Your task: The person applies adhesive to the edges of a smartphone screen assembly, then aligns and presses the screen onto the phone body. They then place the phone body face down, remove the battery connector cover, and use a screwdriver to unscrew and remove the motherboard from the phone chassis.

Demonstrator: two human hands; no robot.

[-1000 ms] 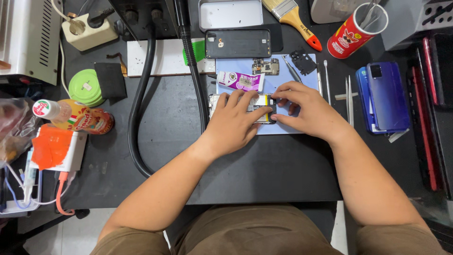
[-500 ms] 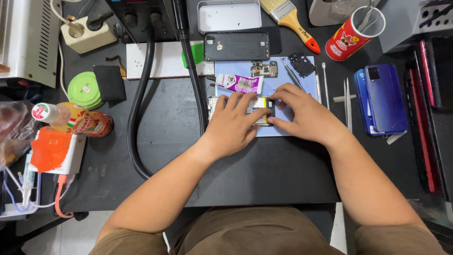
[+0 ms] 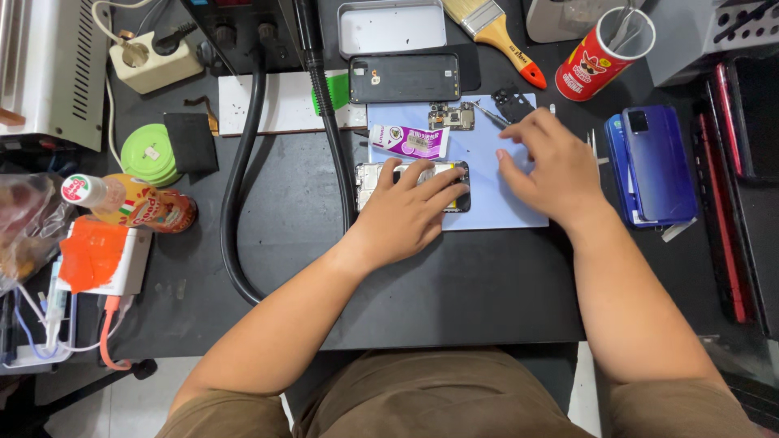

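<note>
Your left hand [image 3: 410, 212] is lying flat across the opened phone [image 3: 412, 185], fingers spread and pressing it down on the light blue mat [image 3: 495, 203] rather than wrapped around it, so it's pinned, not clenched. Your right hand [image 3: 550, 162] hovers over the upper right part of that mat with fingers loosely curled and nothing in them as far as I can see, fingertips close to the small black part [image 3: 513, 103] at the mat's top edge. The purple and white glue tube [image 3: 408, 141] sits just above the phone, and the little circuit board [image 3: 451, 116] is right above that. A blue phone [image 3: 657, 162] lies off to the right of the mat.
</note>
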